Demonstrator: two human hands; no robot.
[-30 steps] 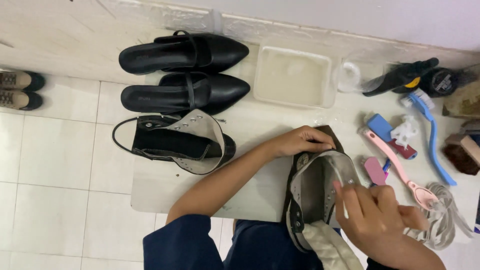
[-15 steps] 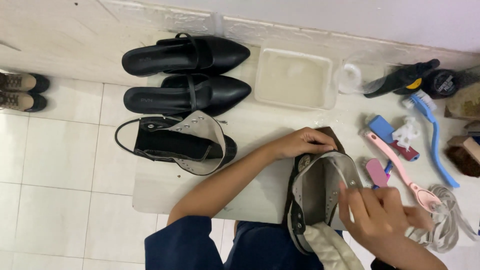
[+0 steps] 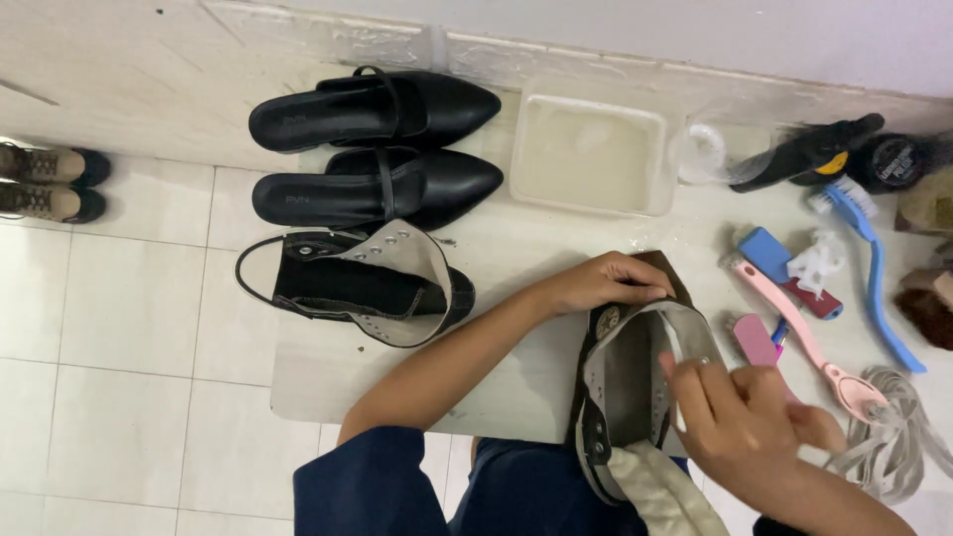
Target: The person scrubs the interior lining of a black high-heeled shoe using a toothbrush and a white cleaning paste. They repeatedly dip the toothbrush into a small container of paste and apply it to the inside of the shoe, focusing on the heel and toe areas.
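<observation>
The left hand (image 3: 606, 283) curls over the far end of the dark boot (image 3: 635, 387), its grip closed on the rim, steadying it at the near right of the surface (image 3: 516, 258). The right hand (image 3: 754, 417) pinches the pale lining (image 3: 685, 333). Judging by this, the boot's opening is being worked; the next move needs a firm hold.

Matt black leather flats (image 3: 377, 149), cloth-lined boot (image 3: 635, 387), glossy white floor tiles (image 3: 119, 328).
</observation>
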